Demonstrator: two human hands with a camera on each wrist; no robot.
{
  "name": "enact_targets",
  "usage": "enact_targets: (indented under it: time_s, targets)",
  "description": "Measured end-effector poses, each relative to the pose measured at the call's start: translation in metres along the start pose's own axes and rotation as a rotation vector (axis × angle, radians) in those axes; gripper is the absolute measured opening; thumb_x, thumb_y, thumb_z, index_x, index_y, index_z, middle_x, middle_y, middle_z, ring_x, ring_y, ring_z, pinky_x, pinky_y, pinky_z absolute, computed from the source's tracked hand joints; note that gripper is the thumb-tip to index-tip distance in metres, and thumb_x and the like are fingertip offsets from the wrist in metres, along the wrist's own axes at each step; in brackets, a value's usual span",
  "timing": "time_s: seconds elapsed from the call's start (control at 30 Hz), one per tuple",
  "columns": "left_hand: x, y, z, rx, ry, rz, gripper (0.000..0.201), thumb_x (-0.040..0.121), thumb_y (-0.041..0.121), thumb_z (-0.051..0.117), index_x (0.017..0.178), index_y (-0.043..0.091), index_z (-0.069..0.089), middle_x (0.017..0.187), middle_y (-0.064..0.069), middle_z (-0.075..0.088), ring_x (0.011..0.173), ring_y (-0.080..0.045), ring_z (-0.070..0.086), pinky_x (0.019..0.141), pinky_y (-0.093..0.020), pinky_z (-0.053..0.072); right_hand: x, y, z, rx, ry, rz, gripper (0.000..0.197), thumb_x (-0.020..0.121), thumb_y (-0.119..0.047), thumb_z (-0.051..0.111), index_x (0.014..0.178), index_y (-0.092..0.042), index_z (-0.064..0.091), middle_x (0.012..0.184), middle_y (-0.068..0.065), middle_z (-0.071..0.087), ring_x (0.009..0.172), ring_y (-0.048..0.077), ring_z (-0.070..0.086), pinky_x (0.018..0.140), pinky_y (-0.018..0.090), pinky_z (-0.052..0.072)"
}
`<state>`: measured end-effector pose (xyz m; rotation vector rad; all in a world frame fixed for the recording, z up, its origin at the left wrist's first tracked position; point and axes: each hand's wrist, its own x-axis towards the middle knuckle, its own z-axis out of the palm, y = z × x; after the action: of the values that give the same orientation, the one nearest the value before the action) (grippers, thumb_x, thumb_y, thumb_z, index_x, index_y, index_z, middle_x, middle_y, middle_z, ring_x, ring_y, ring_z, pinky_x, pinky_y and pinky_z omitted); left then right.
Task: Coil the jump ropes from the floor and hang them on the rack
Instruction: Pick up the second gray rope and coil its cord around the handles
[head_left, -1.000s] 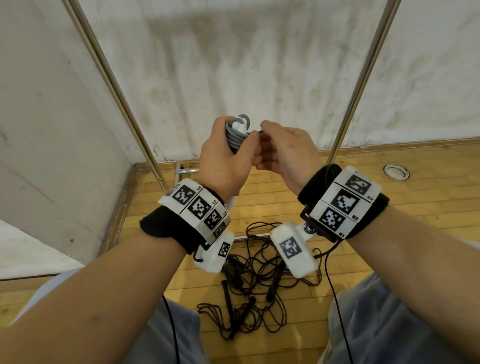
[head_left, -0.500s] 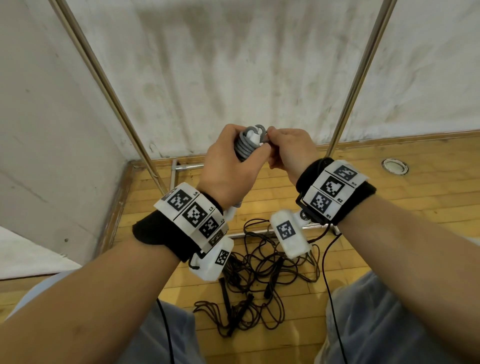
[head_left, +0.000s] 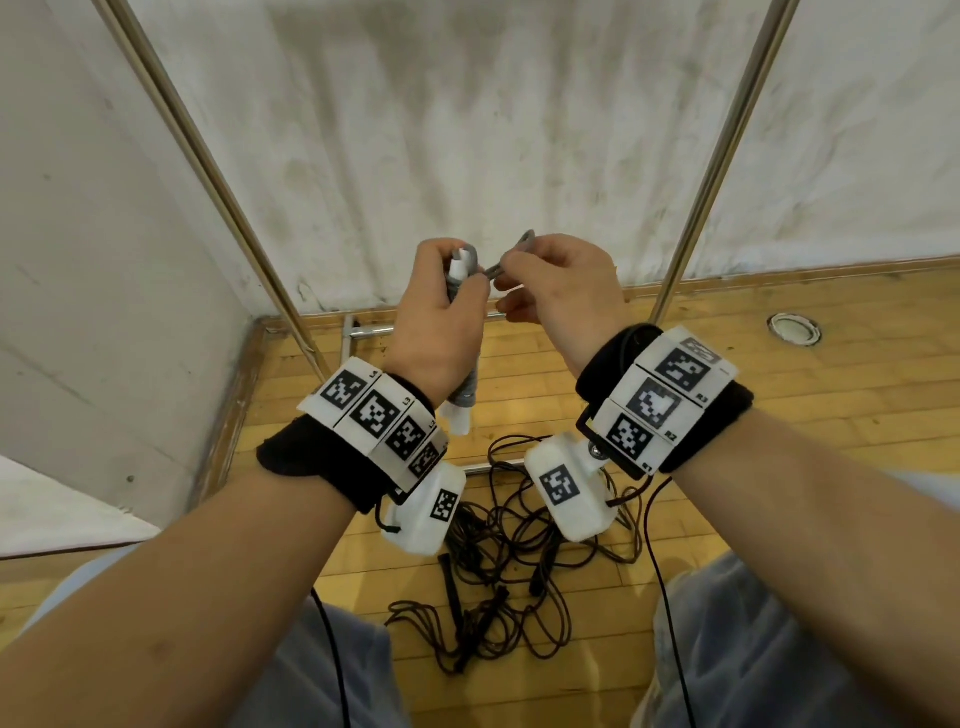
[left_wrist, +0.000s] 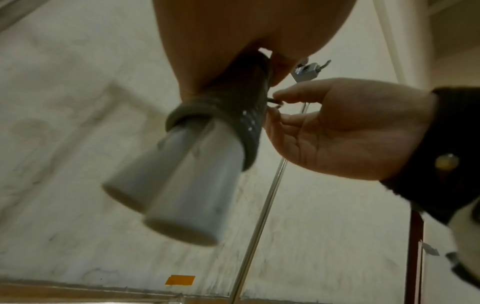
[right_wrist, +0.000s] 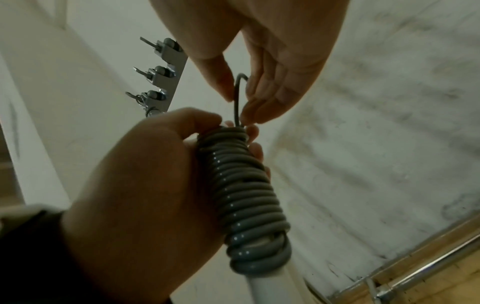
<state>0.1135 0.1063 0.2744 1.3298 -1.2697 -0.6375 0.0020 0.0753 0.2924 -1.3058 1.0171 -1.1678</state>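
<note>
Two hands busy: our left hand (head_left: 441, 322) grips grey rope (right_wrist: 249, 185) wound around white handles (left_wrist: 182, 185), keeping coil tight; our right hand (head_left: 561, 291) pinches loose loop (right_wrist: 237, 96) just above, probably for hanging. Black ropes (head_left: 498, 561) on floor below.

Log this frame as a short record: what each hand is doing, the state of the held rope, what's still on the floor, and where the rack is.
left hand: grips the grey plastic jump rope wound around its two white handles
right hand: pinches a loose grey loop at the bundle's top
held rope: coiled, not yet hung
floor: tangled dark jump ropes on wooden boards
rack: metal hook strip above the hands, no rope seen on it
</note>
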Motion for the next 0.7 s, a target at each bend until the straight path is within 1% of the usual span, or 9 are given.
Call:
enact_targets:
  time_s: [0.07, 0.13, 0.2, 0.3, 0.37, 0.43, 0.5, 0.6, 0.7]
  targets:
    - [0.001, -0.003, 0.002, 0.041, 0.023, 0.047, 0.007, 0.094, 0.016, 0.053, 0.096, 0.017, 0.046, 0.074, 0.008, 0.051, 0.058, -0.005, 0.049, 0.058, -0.025, 0.044, -0.002, 0.0, 0.002, 0.022, -0.012, 0.036, 0.014, 0.087, -0.007, 0.055, 0.074, -0.007, 0.061, 0.068, 0.008, 0.064, 0.05, 0.016, 0.06, 0.051, 0.025, 0.05]
    - [0.002, -0.005, 0.005, 0.073, 0.043, 0.083, 0.011, 0.094, 0.022, 0.056, 0.093, 0.017, 0.047, 0.07, 0.009, 0.05, 0.055, -0.003, 0.047, 0.056, -0.022, 0.041, -0.001, 0.001, 0.003, 0.036, -0.007, 0.081, 0.016, 0.089, -0.008, 0.054, 0.075, -0.006, 0.061, 0.07, 0.01, 0.064, 0.052, 0.018, 0.061, 0.053, 0.027, 0.051]
    - [0.004, -0.008, 0.006, 0.074, 0.043, 0.09, 0.011, 0.093, 0.021, 0.057, 0.091, 0.017, 0.047, 0.07, 0.008, 0.05, 0.056, -0.005, 0.047, 0.056, -0.022, 0.041, 0.0, 0.003, 0.005, 0.046, -0.001, 0.117, 0.017, 0.091, -0.011, 0.052, 0.076, -0.005, 0.059, 0.072, 0.012, 0.063, 0.053, 0.019, 0.061, 0.054, 0.028, 0.052]
    - [0.005, -0.011, 0.006, 0.102, 0.014, 0.079, 0.01, 0.093, 0.019, 0.056, 0.09, 0.019, 0.047, 0.068, 0.01, 0.051, 0.054, -0.001, 0.047, 0.054, -0.018, 0.039, 0.002, 0.006, 0.006, 0.07, -0.008, 0.137, 0.021, 0.094, -0.012, 0.048, 0.077, -0.004, 0.056, 0.073, 0.011, 0.06, 0.055, 0.019, 0.06, 0.055, 0.027, 0.052]
    - [0.006, -0.011, 0.005, 0.11, -0.004, 0.065, 0.01, 0.093, 0.019, 0.055, 0.088, 0.022, 0.047, 0.067, 0.01, 0.053, 0.052, -0.001, 0.048, 0.052, -0.017, 0.039, 0.003, 0.008, 0.005, 0.091, -0.013, 0.138, 0.023, 0.095, -0.01, 0.046, 0.075, -0.005, 0.056, 0.072, 0.01, 0.06, 0.055, 0.017, 0.06, 0.057, 0.026, 0.053]
    - [0.008, -0.01, 0.004, 0.104, -0.014, 0.059, 0.014, 0.093, 0.017, 0.054, 0.085, 0.025, 0.047, 0.067, 0.008, 0.054, 0.054, -0.006, 0.05, 0.052, -0.022, 0.041, 0.004, 0.009, 0.003, 0.11, -0.013, 0.127, 0.025, 0.096, -0.009, 0.045, 0.075, -0.005, 0.056, 0.07, 0.008, 0.059, 0.052, 0.013, 0.059, 0.055, 0.023, 0.051]
    - [0.008, -0.008, 0.004, 0.095, -0.028, 0.053, 0.015, 0.094, 0.016, 0.053, 0.083, 0.026, 0.047, 0.068, 0.005, 0.055, 0.058, -0.012, 0.052, 0.054, -0.028, 0.044, 0.005, 0.01, 0.002, 0.129, -0.009, 0.133, 0.027, 0.097, -0.01, 0.043, 0.073, -0.006, 0.056, 0.068, 0.008, 0.058, 0.05, 0.013, 0.058, 0.053, 0.023, 0.05]
    - [0.006, -0.004, 0.006, 0.117, -0.034, 0.053, 0.019, 0.093, 0.016, 0.052, 0.08, 0.029, 0.047, 0.063, 0.009, 0.055, 0.057, -0.013, 0.055, 0.051, -0.025, 0.046, 0.007, 0.01, -0.003, 0.157, 0.011, 0.176, 0.029, 0.098, -0.011, 0.042, 0.073, -0.005, 0.055, 0.064, 0.008, 0.055, 0.051, 0.017, 0.055, 0.052, 0.026, 0.049]
    - [0.004, -0.002, 0.006, 0.136, -0.046, 0.044, 0.019, 0.093, 0.017, 0.052, 0.08, 0.03, 0.048, 0.062, 0.008, 0.057, 0.057, -0.016, 0.058, 0.048, -0.025, 0.046, 0.013, 0.012, -0.008, 0.141, 0.043, 0.2, 0.028, 0.097, -0.008, 0.043, 0.071, -0.005, 0.055, 0.062, 0.008, 0.053, 0.05, 0.018, 0.053, 0.049, 0.025, 0.048]
